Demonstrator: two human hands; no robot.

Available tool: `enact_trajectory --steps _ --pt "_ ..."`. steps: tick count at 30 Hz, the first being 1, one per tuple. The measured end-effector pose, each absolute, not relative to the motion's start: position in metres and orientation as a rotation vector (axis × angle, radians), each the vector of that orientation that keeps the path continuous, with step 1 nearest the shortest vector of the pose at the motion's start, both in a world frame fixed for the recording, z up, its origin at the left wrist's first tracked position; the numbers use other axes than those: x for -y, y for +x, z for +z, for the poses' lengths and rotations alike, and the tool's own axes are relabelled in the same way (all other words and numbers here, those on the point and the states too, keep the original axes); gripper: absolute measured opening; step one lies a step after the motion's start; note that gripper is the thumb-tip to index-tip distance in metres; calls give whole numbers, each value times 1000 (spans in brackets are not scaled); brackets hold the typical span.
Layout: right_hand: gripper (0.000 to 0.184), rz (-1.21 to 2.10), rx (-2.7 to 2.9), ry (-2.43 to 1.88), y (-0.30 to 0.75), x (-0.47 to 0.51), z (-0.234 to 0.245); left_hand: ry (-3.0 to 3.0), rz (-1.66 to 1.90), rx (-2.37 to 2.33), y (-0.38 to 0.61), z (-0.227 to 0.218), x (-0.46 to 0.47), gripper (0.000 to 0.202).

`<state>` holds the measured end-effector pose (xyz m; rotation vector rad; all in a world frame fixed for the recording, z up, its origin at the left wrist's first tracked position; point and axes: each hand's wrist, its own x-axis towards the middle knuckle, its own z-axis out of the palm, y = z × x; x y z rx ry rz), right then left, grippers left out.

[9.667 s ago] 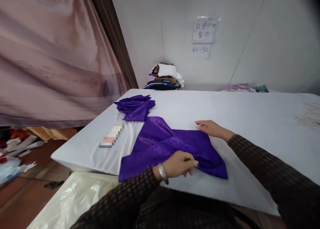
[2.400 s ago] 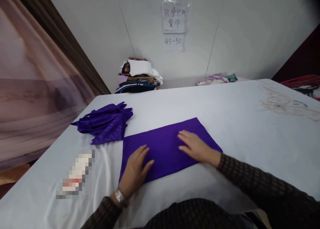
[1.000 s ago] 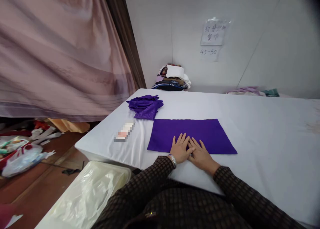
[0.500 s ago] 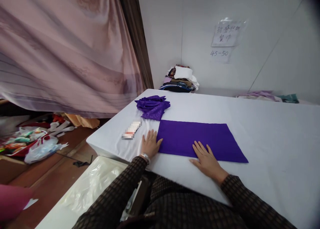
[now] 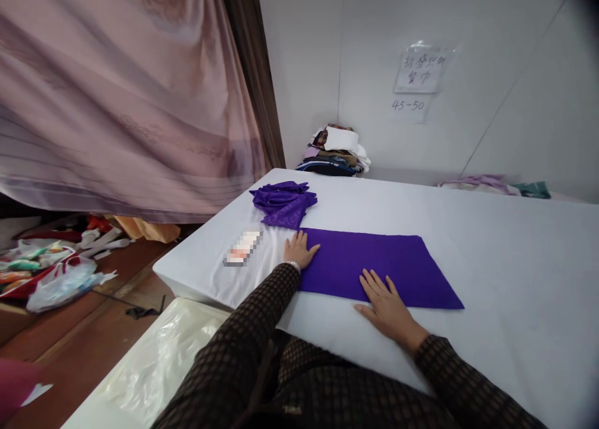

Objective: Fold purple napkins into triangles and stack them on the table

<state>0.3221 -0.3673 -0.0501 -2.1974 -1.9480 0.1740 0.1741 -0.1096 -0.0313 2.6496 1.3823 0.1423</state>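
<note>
A flat purple cloth [image 5: 346, 257], folded into a long rectangle, lies on the white-covered table [image 5: 519, 279]. Over its left end rests my left hand [image 5: 299, 251], fingers spread toward the far left corner. My right hand [image 5: 386, 304] lies flat with fingers apart on the near edge, around the middle of the cloth. Just beyond the left end is a crumpled heap of shiny purple cloth [image 5: 283, 201]. A blurred-out flat item [image 5: 242, 249] lies to the left of my left hand.
A pile of folded clothes [image 5: 334, 151] stands behind the table against the wall, with more fabric [image 5: 486, 182] at the right. A pink curtain [image 5: 126, 92] hangs at left. Below it are plastic bags [image 5: 65, 282]. A plastic-covered surface [image 5: 163, 348] adjoins the table's near left side.
My left hand has slid away from me along the cloth's left end, toward its far corner. My right hand stays in about the same place. The view has shifted slightly.
</note>
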Motion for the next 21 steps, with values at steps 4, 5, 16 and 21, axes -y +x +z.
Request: enact_trajectory --steps 4,5,16,21 --pt "73 219 1927 -2207 321 366 -49 2692 140 -1449 165 -24 114 72" --pt "74 246 1922 -2207 321 366 -48 2752 159 -1368 165 -24 119 71" --pt "83 384 1877 -2146 344 320 2 2938 102 -1059 165 -43 137 71" --pt "83 405 1776 -2292 386 294 -15 2962 105 -1044 165 -42 134 70"
